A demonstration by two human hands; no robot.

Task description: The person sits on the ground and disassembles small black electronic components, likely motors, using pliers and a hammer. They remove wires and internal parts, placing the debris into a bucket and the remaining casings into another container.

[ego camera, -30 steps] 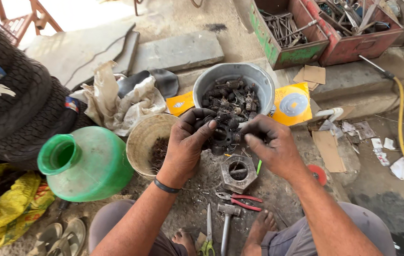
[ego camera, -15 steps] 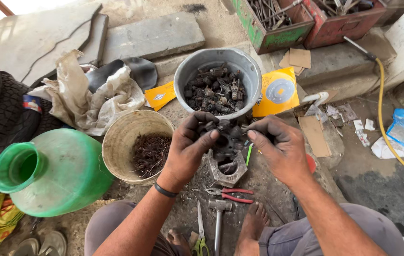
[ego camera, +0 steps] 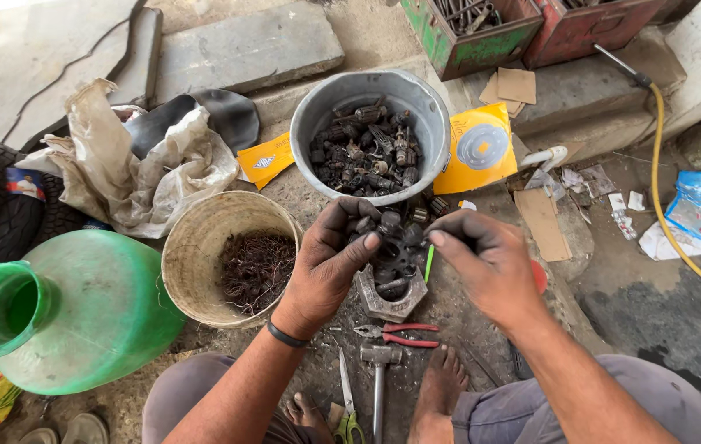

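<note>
My left hand (ego camera: 330, 263) is cupped around a few small black greasy metal parts (ego camera: 364, 224), its fingers curled over them. My right hand (ego camera: 490, 263) pinches a small dark part at its fingertips, just right of the left hand. Both hands hover over a pile of similar dark parts (ego camera: 395, 251) and a hexagonal metal block (ego camera: 390, 298) on the ground. Behind them stands a grey metal bucket (ego camera: 321, 103) full of the same black parts.
A tan bowl (ego camera: 194, 247) of dark wire scraps sits left, beside a green plastic jug (ego camera: 79, 312). Red-handled pliers (ego camera: 395, 333), a hammer (ego camera: 379, 370) and scissors (ego camera: 349, 411) lie by my bare feet. A green box (ego camera: 469, 41), yellow hose (ego camera: 671, 214), rags and tyre surround.
The view has shifted so the bucket and bowl sit lower and closer. My hands have drawn back from the bucket toward me, parting slightly over the hexagonal block.
</note>
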